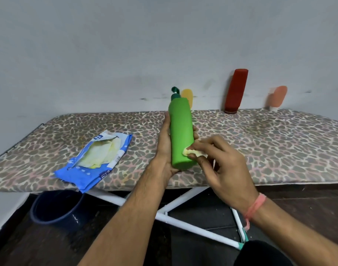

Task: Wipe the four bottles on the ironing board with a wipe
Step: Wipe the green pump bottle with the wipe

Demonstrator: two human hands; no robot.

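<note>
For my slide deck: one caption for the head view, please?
Left hand holds a green pump bottle while the right hand rubs a wipe on it.

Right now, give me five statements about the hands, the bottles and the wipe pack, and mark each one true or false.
1. The left hand grips the green bottle. True.
2. The right hand presses a wipe against the green bottle's lower part. True.
3. The red bottle lies flat on the ironing board. False: it stands upright at the board's far edge by the wall.
4. The blue wipe pack is sealed shut. False: it is open, with wipes showing inside.
5. The yellow bottle shows behind the green bottle. True.
</note>
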